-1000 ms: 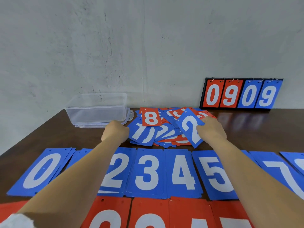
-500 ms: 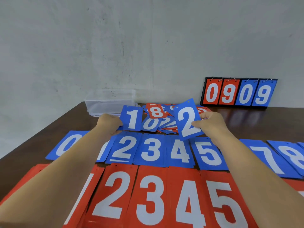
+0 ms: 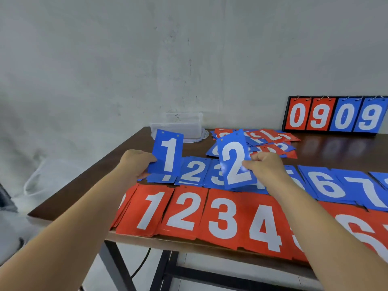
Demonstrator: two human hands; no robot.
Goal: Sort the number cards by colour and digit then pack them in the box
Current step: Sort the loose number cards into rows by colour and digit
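My left hand (image 3: 136, 162) pinches a blue 1 card (image 3: 168, 154) and holds it upright over the left end of the blue row. My right hand (image 3: 266, 166) pinches a blue 2 card (image 3: 236, 162), tilted, above the blue 3 and 4 stacks. A row of blue stacks (image 3: 193, 171) runs across the table, with a row of red stacks (image 3: 184, 213) along the front edge. A loose heap of mixed red and blue cards (image 3: 264, 143) lies behind. The clear plastic box (image 3: 178, 124) stands at the back left.
A black-framed scoreboard (image 3: 336, 114) reading 0 9 0 9 leans on the wall at the back right. The dark wooden table (image 3: 336, 150) ends close at the left, where its black legs and a cable show. The red stacks overhang the front edge.
Both hands have lifted their cards from the heap and drawn them back over the blue row. The left hand's card now shows as a blue 1. The view has tilted down and left.
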